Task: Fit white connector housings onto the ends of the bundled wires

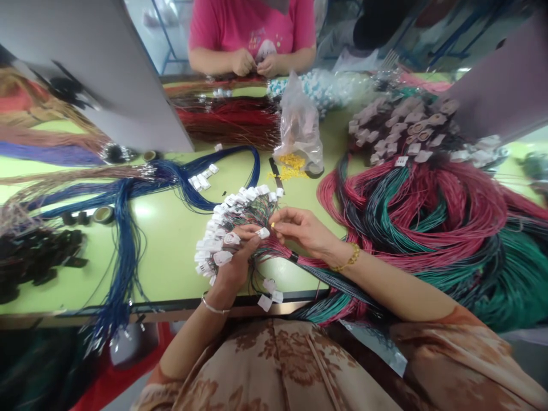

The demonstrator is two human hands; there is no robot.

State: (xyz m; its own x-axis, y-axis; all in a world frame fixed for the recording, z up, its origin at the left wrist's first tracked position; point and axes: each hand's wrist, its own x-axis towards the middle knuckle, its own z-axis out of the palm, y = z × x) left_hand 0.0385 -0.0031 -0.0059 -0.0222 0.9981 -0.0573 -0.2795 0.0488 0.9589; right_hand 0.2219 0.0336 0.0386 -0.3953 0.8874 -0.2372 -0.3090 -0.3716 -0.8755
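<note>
My left hand (237, 260) is closed around a bundle of thin wires tipped with small white plastic connectors (218, 231) that fan out above it over the green table (171, 240). Between its thumb and fingers sits one white connector (262, 233). My right hand (299, 228) pinches at that same connector from the right, fingers pressed together. The wire bundle (308, 264), pink, green and dark, is taped with a black band and runs off to the right under my right forearm.
A big heap of pink, green and black wires (428, 228) lies right. Blue wires (128, 200) spread left, with tape rolls (103, 214). A plastic bag (299, 128) and yellow bits (291, 162) sit behind. A person in a pink shirt (252, 28) works opposite.
</note>
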